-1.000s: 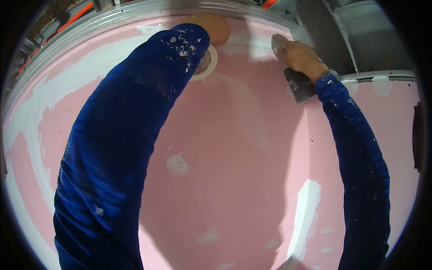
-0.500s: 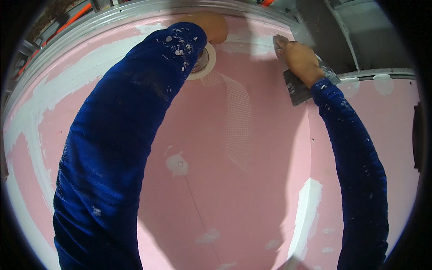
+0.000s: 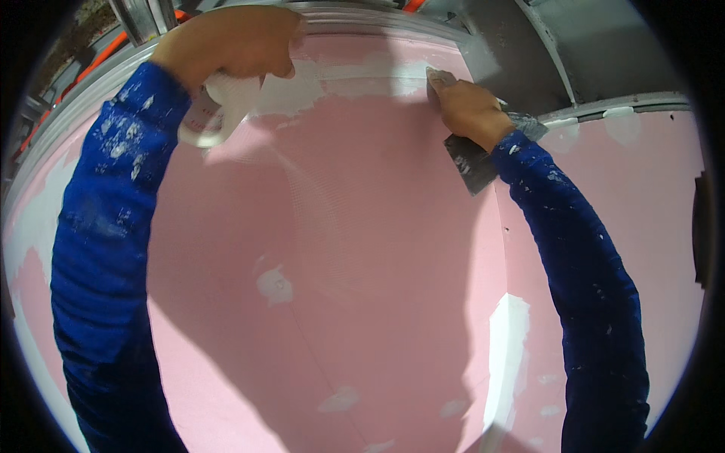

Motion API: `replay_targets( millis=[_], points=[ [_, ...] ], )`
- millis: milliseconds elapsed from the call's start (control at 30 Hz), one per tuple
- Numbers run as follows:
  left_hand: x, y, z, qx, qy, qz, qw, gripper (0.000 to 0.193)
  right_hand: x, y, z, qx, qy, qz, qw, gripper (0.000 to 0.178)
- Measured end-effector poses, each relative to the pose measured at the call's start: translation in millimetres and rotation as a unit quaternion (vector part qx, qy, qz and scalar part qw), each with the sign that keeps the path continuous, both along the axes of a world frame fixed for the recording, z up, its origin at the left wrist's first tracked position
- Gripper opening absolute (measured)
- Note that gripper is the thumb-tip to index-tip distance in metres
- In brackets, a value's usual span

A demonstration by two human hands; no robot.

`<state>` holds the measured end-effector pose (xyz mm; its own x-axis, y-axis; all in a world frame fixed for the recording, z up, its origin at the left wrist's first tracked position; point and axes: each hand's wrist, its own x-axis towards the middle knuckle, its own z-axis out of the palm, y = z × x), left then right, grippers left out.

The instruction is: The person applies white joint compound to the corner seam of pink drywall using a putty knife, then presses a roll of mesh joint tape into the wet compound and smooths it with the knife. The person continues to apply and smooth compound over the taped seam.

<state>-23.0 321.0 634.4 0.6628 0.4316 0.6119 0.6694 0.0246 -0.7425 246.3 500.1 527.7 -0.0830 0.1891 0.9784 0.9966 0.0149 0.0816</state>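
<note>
My left hand is at the top left of the pink wallboard, its fingers bent over and pointing right. Beneath its palm is a white roll of mesh tape, partly covered by the hand. From the roll a loose, see-through strip of mesh droops across the board, smeared by motion. My right hand is closed around a drywall knife with a dark metal blade; the handle is hidden. Its fingertips press at the right end of the whitish seam, near the board's top corner.
Metal track runs along the board's upper edge, with grey panels at upper right. A white-coated corner joint stands at lower right. Compound patches dot the board. An orange tube lies beyond the track at upper left.
My left hand has moved left along the top edge with the roll, and the mesh strip has swung left. The right hand stays at the same corner; the view has shifted slightly.
</note>
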Motion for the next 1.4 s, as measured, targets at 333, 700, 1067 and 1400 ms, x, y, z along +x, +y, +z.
replay_targets(
  millis=[333,700,1067,1400],
  points=[
    [17,50,-29,0.036,-0.019,0.168,0.985,0.057,0,-3,-1,-0.027,0.025,0.04,0.999,0.039],
    [5,40,-42,0.046,-0.034,0.159,0.986,0.062,-50,-17,-12,0.062,-0.037,0.126,0.989,0.065],
    [1,41,-33,0.029,-0.023,0.048,0.998,0.057,-82,-26,-13,0.032,0.004,0.238,0.971,0.06],
    [12,45,-52,0.04,-0.062,0.113,0.991,0.059,-57,-25,-14,-0.019,0.063,0.234,0.97,0.058]
  ],
)
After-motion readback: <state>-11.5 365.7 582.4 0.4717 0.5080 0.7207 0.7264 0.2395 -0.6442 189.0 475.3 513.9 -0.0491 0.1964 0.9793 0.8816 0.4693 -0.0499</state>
